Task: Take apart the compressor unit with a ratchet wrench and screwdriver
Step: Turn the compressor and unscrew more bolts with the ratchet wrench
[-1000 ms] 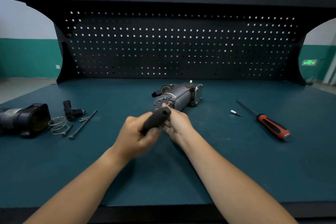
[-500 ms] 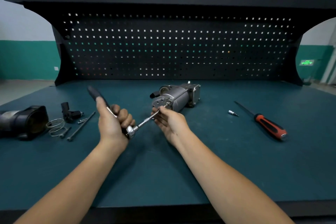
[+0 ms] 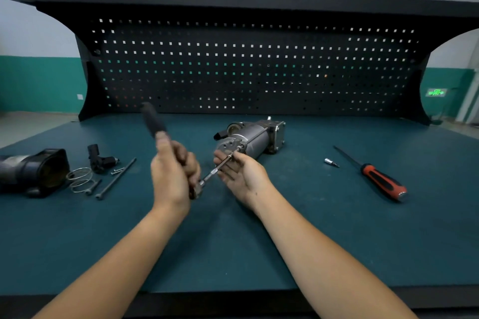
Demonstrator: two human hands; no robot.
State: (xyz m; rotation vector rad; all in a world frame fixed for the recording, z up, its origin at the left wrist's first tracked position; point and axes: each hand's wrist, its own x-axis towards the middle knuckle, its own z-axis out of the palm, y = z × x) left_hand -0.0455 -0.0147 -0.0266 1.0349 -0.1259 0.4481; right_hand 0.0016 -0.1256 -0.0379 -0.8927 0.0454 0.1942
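Head view | my left hand [image 3: 173, 176] fists the ratchet wrench [image 3: 154, 122] | my right hand [image 3: 242, 177], half-open, cradles its extension bar [image 3: 219, 169] against the compressor unit [image 3: 256, 137], lying mid-bench [image 3: 311, 228] | risk: my swing tilts the bar and the socket slips off the bolt

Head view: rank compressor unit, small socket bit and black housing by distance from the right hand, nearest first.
1. Compressor unit: just beyond the right hand, at its fingertips.
2. Socket bit: on the mat to its right.
3. Black housing: far left, past the left hand.
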